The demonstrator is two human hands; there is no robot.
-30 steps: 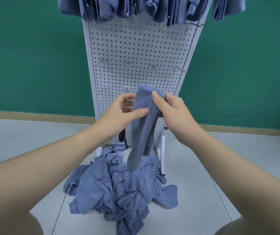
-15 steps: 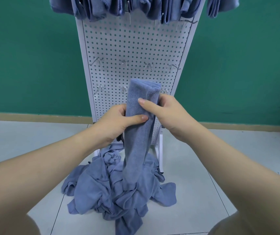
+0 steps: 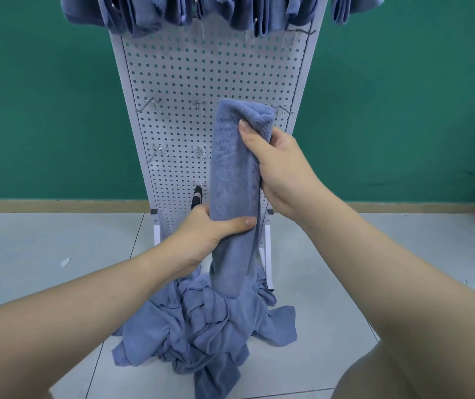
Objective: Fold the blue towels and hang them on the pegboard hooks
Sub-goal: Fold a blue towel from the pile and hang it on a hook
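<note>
A folded blue towel hangs upright as a long narrow strip in front of the white pegboard. My right hand grips it near its folded top, thumb across the front. My left hand grips it lower down, thumb wrapped round the front. Its lower end hangs just above a heap of loose blue towels on the floor. Several folded blue towels hang along the pegboard's top row. Bare metal hooks stick out of the middle rows.
The pegboard stands on a white frame with feet on a grey tiled floor, against a green wall. A small dark object hangs low on the board. My knees show at the bottom corners.
My left hand has slid down the towel from beside the right hand to well below it. The right hand has stayed near the top, and the strip now hangs straighter.
</note>
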